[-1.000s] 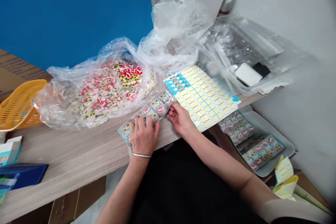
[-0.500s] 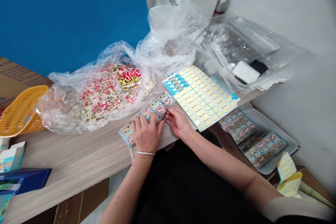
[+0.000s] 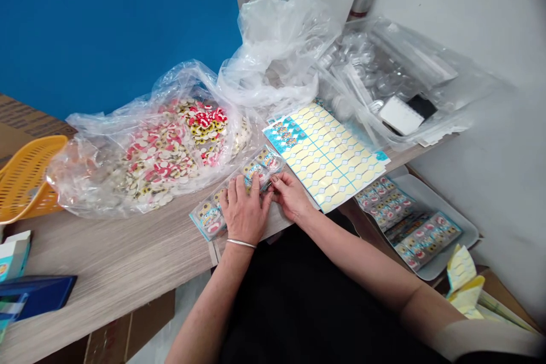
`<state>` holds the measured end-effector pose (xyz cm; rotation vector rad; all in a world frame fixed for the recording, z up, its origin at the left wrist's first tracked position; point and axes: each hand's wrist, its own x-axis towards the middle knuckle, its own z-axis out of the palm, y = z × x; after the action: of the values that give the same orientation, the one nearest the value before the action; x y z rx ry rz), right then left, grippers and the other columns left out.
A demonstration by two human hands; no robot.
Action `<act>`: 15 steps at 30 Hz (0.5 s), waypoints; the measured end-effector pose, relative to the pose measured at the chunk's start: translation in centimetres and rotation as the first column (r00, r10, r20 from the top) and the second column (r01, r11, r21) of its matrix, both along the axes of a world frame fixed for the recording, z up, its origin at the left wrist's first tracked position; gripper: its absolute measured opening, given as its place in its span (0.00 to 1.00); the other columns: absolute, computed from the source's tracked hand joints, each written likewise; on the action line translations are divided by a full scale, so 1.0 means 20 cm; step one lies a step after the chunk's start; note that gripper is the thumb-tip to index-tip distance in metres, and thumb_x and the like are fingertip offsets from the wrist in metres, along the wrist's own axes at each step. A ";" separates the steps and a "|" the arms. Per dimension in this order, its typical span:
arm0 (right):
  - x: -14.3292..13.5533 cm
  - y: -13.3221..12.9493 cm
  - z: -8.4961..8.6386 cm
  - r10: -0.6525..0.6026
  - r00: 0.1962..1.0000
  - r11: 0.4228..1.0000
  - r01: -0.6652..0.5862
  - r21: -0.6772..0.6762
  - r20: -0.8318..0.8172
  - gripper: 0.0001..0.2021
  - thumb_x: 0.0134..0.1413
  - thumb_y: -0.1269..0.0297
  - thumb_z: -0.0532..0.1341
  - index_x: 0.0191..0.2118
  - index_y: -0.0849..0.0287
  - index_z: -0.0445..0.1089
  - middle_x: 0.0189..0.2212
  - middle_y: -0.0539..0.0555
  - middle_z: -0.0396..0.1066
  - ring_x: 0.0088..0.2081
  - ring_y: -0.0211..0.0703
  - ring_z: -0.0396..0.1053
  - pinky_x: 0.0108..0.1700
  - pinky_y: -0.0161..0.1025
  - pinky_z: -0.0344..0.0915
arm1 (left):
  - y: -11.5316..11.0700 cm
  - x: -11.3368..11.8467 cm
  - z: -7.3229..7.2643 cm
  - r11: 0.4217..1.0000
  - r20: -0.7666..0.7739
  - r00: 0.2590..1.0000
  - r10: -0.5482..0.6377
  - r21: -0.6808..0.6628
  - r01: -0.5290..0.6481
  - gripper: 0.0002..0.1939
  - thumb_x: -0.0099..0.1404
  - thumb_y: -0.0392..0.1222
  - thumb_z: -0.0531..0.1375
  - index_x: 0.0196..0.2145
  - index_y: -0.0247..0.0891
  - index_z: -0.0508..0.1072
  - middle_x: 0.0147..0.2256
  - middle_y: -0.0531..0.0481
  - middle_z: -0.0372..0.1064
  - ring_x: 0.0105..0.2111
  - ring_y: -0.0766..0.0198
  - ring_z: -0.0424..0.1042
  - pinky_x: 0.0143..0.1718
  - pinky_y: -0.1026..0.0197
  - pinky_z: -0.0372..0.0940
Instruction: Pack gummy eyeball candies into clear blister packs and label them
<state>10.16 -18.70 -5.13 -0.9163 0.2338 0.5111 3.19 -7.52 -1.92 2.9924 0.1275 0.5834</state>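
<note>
A clear plastic pack (image 3: 210,215) filled with small round pieces and printed cards lies slantwise near the table's front edge. My left hand (image 3: 245,207), with a thin bracelet at the wrist, rests palm down on the pack, its fingers spread. At the pack's right edge is my right hand (image 3: 290,196), its thumb and index finger pinched on that edge. Right beside them lies a stack of yellow and blue sticker sheets (image 3: 335,159). Behind the pack a clear bag (image 3: 166,148) holds many red, white and yellow pieces.
An orange basket (image 3: 32,182) and a dark blue object (image 3: 46,296) are at the left. Clear bags of transparent parts (image 3: 375,74) fill the back right. A tray (image 3: 467,230) of filled packs sits below the table's right side.
My left hand has slid a little to the right along the pack, baring more of its left end. My right hand still pinches the edge. The view has shifted slightly.
</note>
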 end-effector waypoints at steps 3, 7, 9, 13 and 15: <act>0.00 0.00 -0.01 -0.008 0.999 1.000 0.008 -0.007 0.036 0.19 0.40 0.52 0.75 0.28 0.57 0.68 0.21 0.45 0.67 0.25 0.34 0.65 0.29 0.34 0.73 | -0.01 0.02 0.01 0.998 0.005 1.000 0.004 -0.056 -0.003 0.21 0.74 0.47 0.53 0.61 0.42 0.67 0.62 0.35 0.64 0.62 0.38 0.61 0.57 0.32 0.57; 0.00 0.00 -0.01 0.000 0.999 1.000 0.000 -0.012 0.045 0.20 0.39 0.51 0.75 0.27 0.57 0.67 0.22 0.45 0.68 0.25 0.35 0.67 0.31 0.38 0.76 | -0.01 0.06 -0.02 0.998 -0.028 0.999 -0.018 -0.061 0.017 0.19 0.75 0.42 0.50 0.58 0.35 0.69 0.62 0.33 0.64 0.63 0.38 0.60 0.59 0.32 0.58; 0.01 0.00 -0.01 0.006 0.999 1.000 -0.006 -0.012 0.043 0.20 0.38 0.51 0.75 0.27 0.57 0.67 0.22 0.45 0.68 0.25 0.35 0.67 0.31 0.38 0.76 | -0.01 0.06 -0.04 0.998 -0.033 0.999 -0.043 -0.049 0.041 0.21 0.75 0.40 0.49 0.61 0.33 0.66 0.62 0.31 0.62 0.64 0.38 0.59 0.60 0.31 0.56; 0.01 -0.02 -0.01 0.018 0.999 0.995 -0.016 -0.096 0.026 0.19 0.41 0.50 0.74 0.27 0.56 0.66 0.20 0.46 0.66 0.23 0.36 0.66 0.30 0.41 0.75 | 0.01 0.05 -0.07 0.997 -0.025 0.997 -0.074 -0.007 0.074 0.25 0.74 0.35 0.49 0.66 0.37 0.60 0.64 0.31 0.61 0.65 0.40 0.58 0.62 0.31 0.56; 0.01 -0.05 0.00 -0.032 0.989 0.957 0.071 -0.281 0.143 0.17 0.45 0.52 0.72 0.27 0.55 0.66 0.20 0.46 0.65 0.23 0.38 0.64 0.30 0.41 0.73 | 0.00 0.05 -0.07 0.997 -0.033 0.997 -0.072 0.015 0.072 0.25 0.73 0.33 0.49 0.66 0.37 0.61 0.64 0.32 0.61 0.65 0.39 0.58 0.62 0.32 0.57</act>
<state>10.33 -19.77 -5.16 -1.2195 0.2090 0.3687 4.10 -7.43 -3.35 3.0080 0.0173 0.5306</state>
